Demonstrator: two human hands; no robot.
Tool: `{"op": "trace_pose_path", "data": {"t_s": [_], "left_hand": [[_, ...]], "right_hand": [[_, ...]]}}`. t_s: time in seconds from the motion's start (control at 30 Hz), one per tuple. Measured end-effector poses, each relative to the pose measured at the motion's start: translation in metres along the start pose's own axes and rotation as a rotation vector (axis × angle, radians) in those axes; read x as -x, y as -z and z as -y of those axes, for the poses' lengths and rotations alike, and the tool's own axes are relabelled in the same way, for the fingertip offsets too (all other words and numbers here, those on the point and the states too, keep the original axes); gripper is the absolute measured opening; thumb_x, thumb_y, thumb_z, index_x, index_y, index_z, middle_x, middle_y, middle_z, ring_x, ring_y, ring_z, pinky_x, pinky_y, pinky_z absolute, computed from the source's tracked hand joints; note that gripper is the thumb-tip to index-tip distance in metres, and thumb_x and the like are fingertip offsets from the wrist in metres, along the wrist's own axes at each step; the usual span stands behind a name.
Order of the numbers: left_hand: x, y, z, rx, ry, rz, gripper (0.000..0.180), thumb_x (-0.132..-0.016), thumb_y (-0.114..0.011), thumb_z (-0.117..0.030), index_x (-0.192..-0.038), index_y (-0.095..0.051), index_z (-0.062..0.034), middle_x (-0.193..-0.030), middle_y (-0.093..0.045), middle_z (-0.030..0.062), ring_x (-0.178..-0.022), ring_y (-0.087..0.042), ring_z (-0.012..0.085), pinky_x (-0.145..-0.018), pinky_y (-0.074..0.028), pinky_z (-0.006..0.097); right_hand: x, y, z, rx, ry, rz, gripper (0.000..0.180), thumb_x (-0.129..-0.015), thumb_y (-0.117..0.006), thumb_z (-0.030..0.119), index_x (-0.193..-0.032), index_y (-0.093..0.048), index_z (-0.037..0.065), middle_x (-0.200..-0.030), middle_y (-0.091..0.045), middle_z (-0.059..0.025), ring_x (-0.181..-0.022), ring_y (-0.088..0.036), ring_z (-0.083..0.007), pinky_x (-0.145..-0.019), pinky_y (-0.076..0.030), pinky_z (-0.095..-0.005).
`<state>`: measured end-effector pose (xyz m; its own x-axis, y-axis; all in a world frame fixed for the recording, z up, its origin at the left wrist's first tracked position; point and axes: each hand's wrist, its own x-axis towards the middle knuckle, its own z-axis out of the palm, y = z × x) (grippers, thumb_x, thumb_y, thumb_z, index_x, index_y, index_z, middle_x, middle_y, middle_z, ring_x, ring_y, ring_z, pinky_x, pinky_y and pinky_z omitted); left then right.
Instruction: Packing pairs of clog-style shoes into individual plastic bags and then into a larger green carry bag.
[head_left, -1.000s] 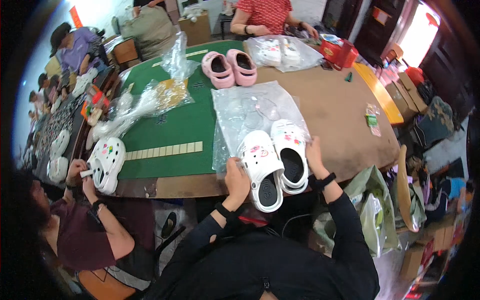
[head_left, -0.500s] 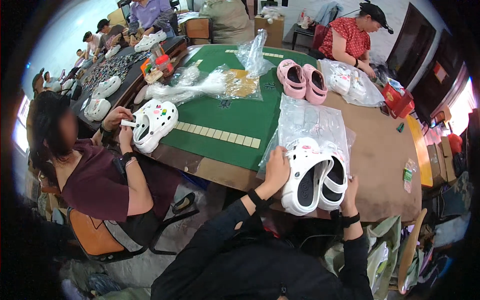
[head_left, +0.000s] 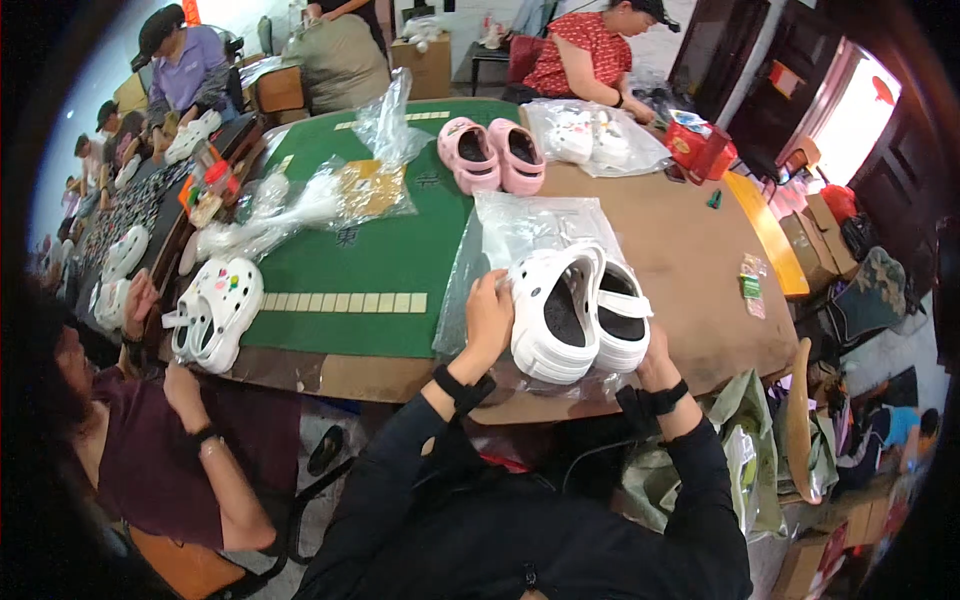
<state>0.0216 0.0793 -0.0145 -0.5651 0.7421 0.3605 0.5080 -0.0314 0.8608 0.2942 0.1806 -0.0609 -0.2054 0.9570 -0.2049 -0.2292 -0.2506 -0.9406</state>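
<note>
Left hand: the left hand (head_left: 488, 318) grasps the outer side of the pair of white foam clogs (head_left: 580, 312), fingers curled over the rim of the nearer shoe.
Right hand: the right hand (head_left: 655, 362) is mostly hidden behind the clogs' heels; it touches them from below, but I cannot tell how firmly it grips.
Clogs: held soles down, side by side, between both hands at the near table edge, resting on a clear plastic bag (head_left: 530, 235).
Bag: spreads from under the hands away across the brown table top (head_left: 690, 260).
Left of the left hand: a green felt mat (head_left: 380, 260) carrying a row of pale rectangular tiles (head_left: 345, 302).
Further left: a neighbouring person's hands work on another white clog pair with coloured charms (head_left: 215, 312).
Beyond the hands: crumpled clear bags with yellowish contents (head_left: 330, 200), then a pink clog pair (head_left: 490, 155).
Far side: bagged white clogs (head_left: 590, 140) and a red box (head_left: 697, 147) before a seated person in a red top.
</note>
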Motion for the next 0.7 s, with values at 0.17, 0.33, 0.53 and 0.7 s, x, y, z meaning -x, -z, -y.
{"op": "trace_pose_path", "data": {"t_s": [0.17, 0.33, 0.53, 0.7], "left_hand": [[-0.003, 0.005, -0.036, -0.045, -0.135, 0.130, 0.027, -0.082, -0.051, -0.003, -0.109, -0.055, 0.0002, -0.097, -0.055, 0.0234, -0.087, -0.055, 0.0431, -0.075, -0.045, 0.046], [-0.007, -0.022, -0.071, -0.057, -0.392, 0.257, 0.035, -0.080, -0.048, 0.002, -0.114, -0.055, -0.0035, -0.091, -0.051, 0.0189, -0.080, -0.056, 0.0401, -0.067, -0.047, 0.044], [-0.017, -0.078, -0.080, 0.121, -0.438, 0.337, 0.039, -0.081, -0.049, 0.001, -0.119, -0.056, -0.0054, -0.089, -0.050, 0.0198, -0.079, -0.054, 0.0379, -0.069, -0.046, 0.040], [-0.008, -0.133, -0.056, 0.181, -0.328, 0.585, 0.045, -0.080, -0.049, 0.001, -0.126, -0.051, -0.0032, -0.107, -0.053, 0.0243, -0.093, -0.056, 0.0367, -0.078, -0.045, 0.039]], "right_hand": [[0.060, -0.028, 0.057, -0.408, -0.267, 0.042, 0.035, -0.098, -0.036, 0.021, -0.124, -0.050, 0.002, -0.121, -0.058, -0.0140, -0.106, -0.059, -0.0264, -0.090, -0.051, -0.0413], [0.047, 0.008, 0.079, -0.524, -0.219, 0.226, 0.040, -0.098, -0.039, 0.033, -0.122, -0.052, 0.004, -0.118, -0.060, -0.0094, -0.104, -0.060, -0.0230, -0.088, -0.052, -0.0400], [0.045, 0.039, 0.097, -0.458, 0.130, -0.001, 0.038, -0.096, -0.045, 0.032, -0.122, -0.053, 0.005, -0.119, -0.060, -0.0082, -0.105, -0.059, -0.0211, -0.091, -0.050, -0.0354], [0.011, 0.091, 0.066, -0.460, 0.252, -0.202, 0.039, -0.098, -0.041, 0.030, -0.127, -0.048, 0.004, -0.126, -0.056, -0.0092, -0.113, -0.055, -0.0239, -0.097, -0.046, -0.0386]]}}
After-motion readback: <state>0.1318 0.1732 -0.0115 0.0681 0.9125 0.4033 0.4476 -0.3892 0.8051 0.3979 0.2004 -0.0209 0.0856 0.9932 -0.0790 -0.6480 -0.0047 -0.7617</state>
